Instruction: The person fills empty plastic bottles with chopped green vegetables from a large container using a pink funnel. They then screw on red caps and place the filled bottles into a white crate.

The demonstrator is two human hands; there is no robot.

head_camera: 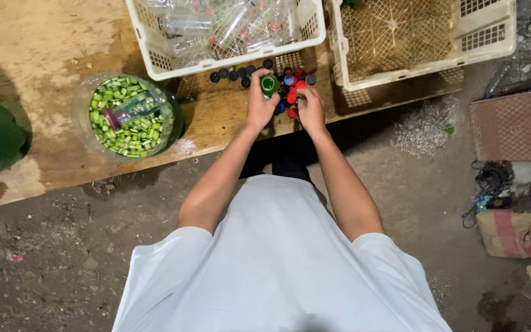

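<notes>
Green bottle (269, 84): upper middle of the frame, at the near edge of the cap pile, seen from above so mostly its round green top shows; whether it already carries a cap cannot be told.
Left hand (259, 103): closed around the green bottle, fingers wrapped on its side, thumb up beside it.
Right hand (310, 106): just right of the bottle, fingers curled down into the caps; it seems to pinch something small, but what it grips is hidden.
Bottle caps (290, 86): a loose heap of black, red and blue caps on the wooden table (44, 55), touching both hands, with a row of black ones trailing toward the upper left.
Step in hand: by the look of it, capping, with one hand steadying the bottle while the other picks a cap.
Next move calls for: a cap of matching size brought squarely over the neck, the bottle held upright so the thread catches.
White crate of clear bottles (155, 58): directly above the caps, at the top edge.
Empty mesh crate (345, 74): upper right, beside the first.
Jar of chopped green pieces (131, 115): left of the hands, well apart, a clear bottle lying in it.
Dirt floor (62, 246): below the table edge.
</notes>
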